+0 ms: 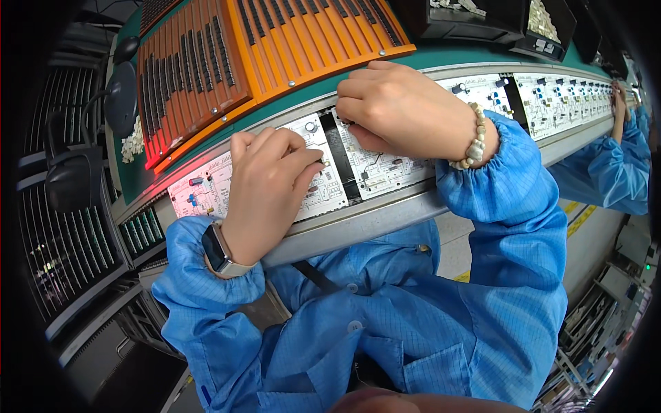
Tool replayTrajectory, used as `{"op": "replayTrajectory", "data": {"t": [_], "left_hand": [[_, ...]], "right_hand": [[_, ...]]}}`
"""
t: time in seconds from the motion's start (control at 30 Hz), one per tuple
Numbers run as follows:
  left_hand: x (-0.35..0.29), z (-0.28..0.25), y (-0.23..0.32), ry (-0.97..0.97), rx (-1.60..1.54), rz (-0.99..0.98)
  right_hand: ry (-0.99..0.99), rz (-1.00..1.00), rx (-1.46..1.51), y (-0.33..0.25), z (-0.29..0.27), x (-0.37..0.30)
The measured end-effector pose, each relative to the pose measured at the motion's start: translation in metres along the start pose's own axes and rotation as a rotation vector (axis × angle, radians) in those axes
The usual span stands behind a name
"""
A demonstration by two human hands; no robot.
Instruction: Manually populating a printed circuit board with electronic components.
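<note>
My left hand (267, 180), with a dark smartwatch (216, 248) at the wrist, rests over a white circuit board (329, 196). Its thumb and index finger come together near a small dark bit at the fingertips, too small to name. Just to the right, my right hand (403, 109) is closed above the neighbouring white circuit board (385, 177). Those fingers curl downward, hiding whatever they may hold. A beaded bracelet (475, 141) circles that wrist. Both boards carry small mounted components and lie in a metal rail (358, 234), a dark gap between them.
Beyond the rail, a sloped orange rack (323, 69) and a redder rack (196, 138) hold rows of black components. Black bins (475, 27) stand at the back right. More populated boards (561, 103) run rightward toward another person's hand (620, 100). Slotted board racks (62, 241) stand left.
</note>
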State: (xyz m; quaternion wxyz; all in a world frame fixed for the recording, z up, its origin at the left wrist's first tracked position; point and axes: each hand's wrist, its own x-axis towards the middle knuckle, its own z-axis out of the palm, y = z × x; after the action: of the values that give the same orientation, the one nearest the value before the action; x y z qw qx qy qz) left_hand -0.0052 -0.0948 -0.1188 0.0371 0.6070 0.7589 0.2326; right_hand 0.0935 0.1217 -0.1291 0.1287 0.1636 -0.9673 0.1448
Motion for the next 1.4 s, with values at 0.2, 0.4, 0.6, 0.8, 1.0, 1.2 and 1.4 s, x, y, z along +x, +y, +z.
{"op": "replayTrajectory", "data": {"t": [0.2,0.4,0.6,0.8,1.0,1.2,1.4], "left_hand": [[-0.002,0.001,-0.003,0.006,0.018,-0.011],[0.0,0.0,-0.003,-0.004,-0.003,-0.002],[0.003,-0.004,-0.001,-0.036,0.078,0.077],[0.009,-0.005,0.009,-0.05,0.186,0.12],[0.012,-0.009,0.013,-0.12,0.218,0.125],[0.002,0.002,0.016,-0.197,0.289,0.184],[-0.011,-0.007,0.019,-0.235,0.369,0.252]], "right_hand": [[0.006,0.01,-0.006,0.001,0.004,0.0],[0.019,0.002,-0.022,0.001,0.005,-0.002],[0.031,-0.003,-0.026,0.0,0.005,-0.001],[0.049,-0.009,-0.029,0.0,0.007,-0.001],[0.048,-0.005,-0.03,0.0,0.009,0.0],[0.032,-0.002,-0.039,0.001,0.008,-0.003],[0.006,0.018,-0.059,-0.001,-0.004,0.0]]}}
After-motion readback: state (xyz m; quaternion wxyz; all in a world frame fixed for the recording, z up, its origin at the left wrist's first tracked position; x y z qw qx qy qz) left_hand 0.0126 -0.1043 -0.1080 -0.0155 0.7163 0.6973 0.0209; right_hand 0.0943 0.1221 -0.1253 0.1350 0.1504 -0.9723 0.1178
